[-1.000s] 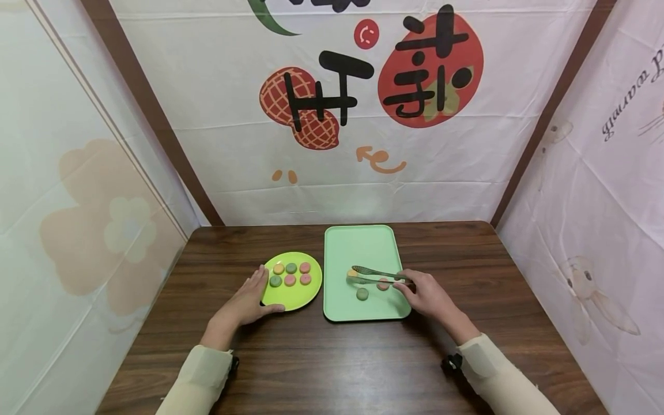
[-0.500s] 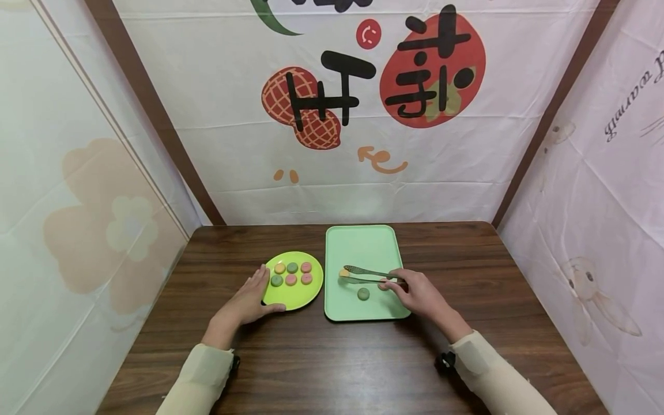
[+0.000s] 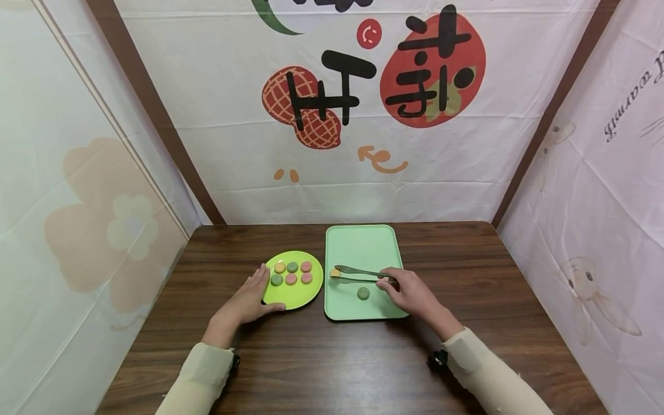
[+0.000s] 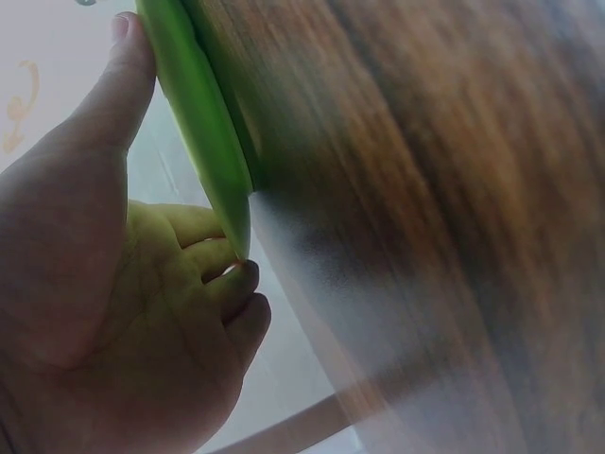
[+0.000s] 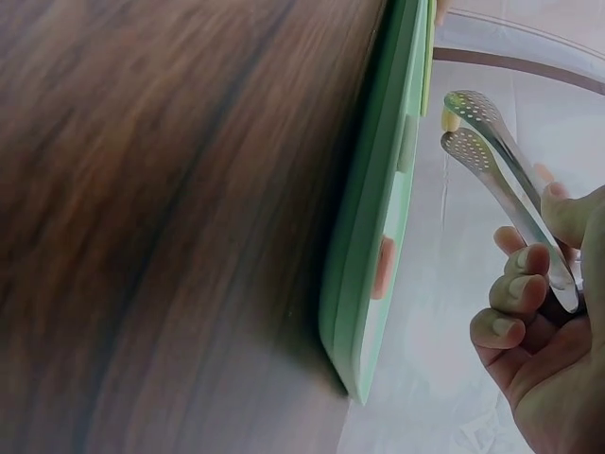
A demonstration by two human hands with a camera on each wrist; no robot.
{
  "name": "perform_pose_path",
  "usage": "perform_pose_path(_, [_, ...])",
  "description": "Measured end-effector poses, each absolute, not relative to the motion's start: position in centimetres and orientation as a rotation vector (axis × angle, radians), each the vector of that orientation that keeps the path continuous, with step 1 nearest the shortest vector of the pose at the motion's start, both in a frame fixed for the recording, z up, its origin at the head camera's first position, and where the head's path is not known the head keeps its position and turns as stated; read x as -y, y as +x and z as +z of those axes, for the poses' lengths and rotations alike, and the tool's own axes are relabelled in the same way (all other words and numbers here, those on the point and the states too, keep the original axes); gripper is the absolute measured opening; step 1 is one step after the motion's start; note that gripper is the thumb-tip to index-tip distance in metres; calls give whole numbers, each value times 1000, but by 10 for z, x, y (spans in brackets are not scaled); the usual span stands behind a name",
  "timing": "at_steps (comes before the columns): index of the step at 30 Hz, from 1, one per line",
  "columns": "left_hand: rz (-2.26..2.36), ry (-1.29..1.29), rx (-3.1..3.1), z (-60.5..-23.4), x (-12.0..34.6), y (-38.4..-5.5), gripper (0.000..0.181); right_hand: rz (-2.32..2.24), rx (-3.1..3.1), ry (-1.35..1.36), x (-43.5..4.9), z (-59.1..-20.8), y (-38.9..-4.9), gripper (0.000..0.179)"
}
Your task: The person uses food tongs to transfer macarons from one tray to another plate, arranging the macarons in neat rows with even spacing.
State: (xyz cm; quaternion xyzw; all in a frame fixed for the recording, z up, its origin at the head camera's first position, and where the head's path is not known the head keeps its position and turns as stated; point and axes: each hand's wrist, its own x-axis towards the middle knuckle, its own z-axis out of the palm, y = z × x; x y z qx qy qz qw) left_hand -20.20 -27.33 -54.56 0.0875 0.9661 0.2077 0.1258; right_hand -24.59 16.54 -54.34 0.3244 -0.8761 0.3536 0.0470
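Note:
My right hand (image 3: pixel 412 292) grips metal tongs (image 3: pixel 358 271) with perforated tips, above the mint-green tray (image 3: pixel 358 242). A yellow macaron (image 5: pixel 450 120) is pinched between the tongs' tips, raised off the tray in the right wrist view. On the tray lie a green macaron (image 3: pixel 363 293) and a pink macaron (image 5: pixel 383 268), the latter mostly covered by my right hand in the head view. At left, my left hand (image 3: pixel 244 301) rests with spread, fairly straight fingers and thumb against the rim of a lime-green plate (image 3: pixel 295 300).
Several macarons stand in two rows on the plate: a yellow one (image 3: pixel 280 268), green ones and pink ones (image 3: pixel 306 267). Plate and tray sit side by side on a dark wood table (image 3: pixel 321 357). Printed white cloth (image 3: pixel 233 167) closes off the back and sides.
The tongs have travelled left over the tray with the yellow macaron, which is now near the tray's left edge. My right hand moved along with them; my left hand stays at the plate.

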Motion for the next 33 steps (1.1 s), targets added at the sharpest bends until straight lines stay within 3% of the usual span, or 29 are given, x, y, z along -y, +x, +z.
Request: perform_pose_path(33, [610, 254, -2813, -546, 274, -202, 120, 1075, 2602, 1137, -113, -542, -247, 24])
